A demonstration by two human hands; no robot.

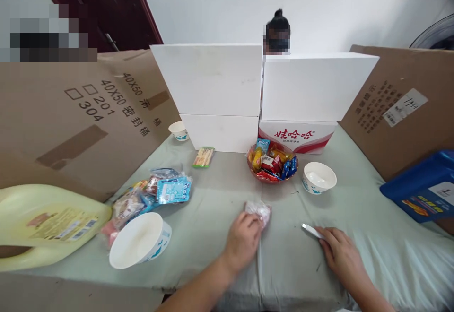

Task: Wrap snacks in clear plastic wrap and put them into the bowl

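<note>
Head view: a small crinkled packet in clear-and-white wrapping is pinched at the fingertips of the left hand, low on a table covered with a pale green cloth. A thin white strip is touched by the fingertips of the right hand, whose fingers are loosely curled. Just beyond, a red bowl of wrapped snacks and a white paper bowl are set. To the left, a larger paper bowl, a heap of snack packets and a yellow jug are seen. White boxes and cardboard sheets are stood around the table against a white wall.
</note>
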